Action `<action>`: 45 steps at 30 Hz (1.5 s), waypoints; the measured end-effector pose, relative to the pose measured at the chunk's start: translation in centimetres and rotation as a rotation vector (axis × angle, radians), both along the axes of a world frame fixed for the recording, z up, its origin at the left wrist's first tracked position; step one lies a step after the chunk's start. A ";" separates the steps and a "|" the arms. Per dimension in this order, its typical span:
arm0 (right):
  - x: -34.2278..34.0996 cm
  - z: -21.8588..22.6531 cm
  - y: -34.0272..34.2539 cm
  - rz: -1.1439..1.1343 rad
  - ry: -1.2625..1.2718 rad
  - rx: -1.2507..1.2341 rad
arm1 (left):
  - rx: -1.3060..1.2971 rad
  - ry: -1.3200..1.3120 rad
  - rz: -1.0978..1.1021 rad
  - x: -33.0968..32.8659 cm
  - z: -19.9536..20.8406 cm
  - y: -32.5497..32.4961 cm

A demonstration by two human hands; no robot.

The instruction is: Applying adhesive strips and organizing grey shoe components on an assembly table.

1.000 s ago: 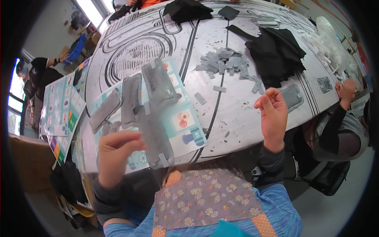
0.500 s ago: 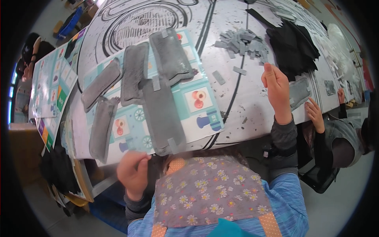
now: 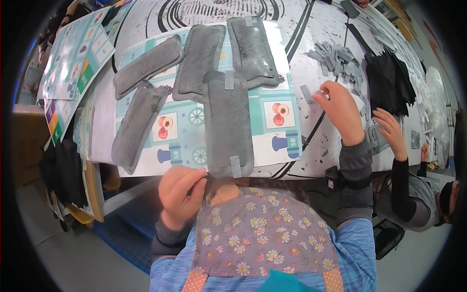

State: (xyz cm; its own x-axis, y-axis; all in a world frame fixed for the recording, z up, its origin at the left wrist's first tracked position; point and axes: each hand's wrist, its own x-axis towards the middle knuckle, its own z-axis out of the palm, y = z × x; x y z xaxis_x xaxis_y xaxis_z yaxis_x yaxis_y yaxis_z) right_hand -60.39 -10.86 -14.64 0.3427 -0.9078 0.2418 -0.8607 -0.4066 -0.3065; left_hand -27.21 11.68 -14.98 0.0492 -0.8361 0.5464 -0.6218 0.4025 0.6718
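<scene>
My left hand (image 3: 181, 194) is closed in a pinch at the table's near edge, beside the lower end of a grey plush pad (image 3: 227, 126). What its fingertips hold, if anything, is hidden. This pad bears pale grey strips at its top and bottom ends. Out to the right, my right hand (image 3: 338, 109) has thumb and forefinger closed on a small grey strip, mostly covered by the fingers. Another loose grey strip (image 3: 306, 94) lies just left of those fingertips. Beyond them is a pile of grey strips (image 3: 338, 59).
Several other grey pads (image 3: 199, 61) lie on a printed teal sheet (image 3: 279, 134). A black fabric stack (image 3: 389, 82) sits at the far right. A co-worker's hand (image 3: 389, 131) touches a grey pad (image 3: 375, 140) close to my right forearm. Printed boards (image 3: 73, 63) stand at left.
The view has shifted, so the table things appear farther right and higher. My right hand has come down from above the table onto a loose strip. My left hand stays near the table edge.
</scene>
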 end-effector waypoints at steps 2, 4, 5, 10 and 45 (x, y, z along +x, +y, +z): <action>0.3 -0.5 -0.7 -0.027 -0.050 0.125 | 0.040 -0.056 -0.045 0.3 -0.2 0.1; 0.7 -0.6 -1.2 -0.058 -0.100 0.248 | 0.042 -0.053 -0.038 0.3 -0.3 0.1; 1.1 -0.5 -1.3 -0.072 -0.098 0.338 | 0.043 -0.054 -0.033 0.2 -0.4 0.1; 1.8 -1.3 -1.2 0.022 -0.183 0.208 | -0.036 -0.086 -0.075 0.3 -0.2 -0.9; 10.4 -0.2 -3.8 0.069 -0.720 0.656 | 0.090 -0.806 -0.548 -3.6 3.1 -14.2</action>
